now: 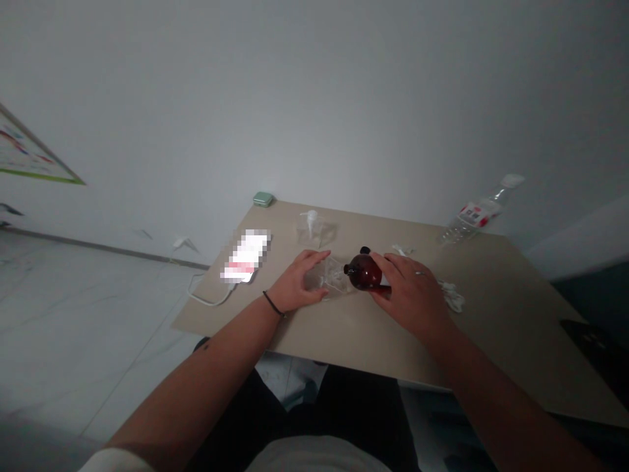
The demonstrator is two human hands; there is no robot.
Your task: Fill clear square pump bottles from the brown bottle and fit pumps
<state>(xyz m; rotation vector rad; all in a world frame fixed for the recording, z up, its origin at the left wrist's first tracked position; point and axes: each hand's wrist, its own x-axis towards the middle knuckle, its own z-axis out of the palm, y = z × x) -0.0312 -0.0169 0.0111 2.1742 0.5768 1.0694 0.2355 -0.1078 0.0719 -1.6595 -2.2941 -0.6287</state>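
Note:
My right hand (410,288) is closed around a dark reddish-brown bottle (366,272), which is tilted on its side. The bottle's narrow mouth points left, over a clear container (337,275). My left hand (299,282) curves its thumb and fingers around the left side of that container, which stands on the table. Just behind the bottle shows a small black piece (365,250), perhaps its cap. Whether liquid flows from the mouth cannot be made out.
On the beige table (344,341) stand a clear box with a white pump head (311,223) and a clear plastic bottle (474,215). A phone (246,257) with a white cable (211,303) lies left. A green case (263,198) sits at the far corner; crumpled white material (452,296) lies right.

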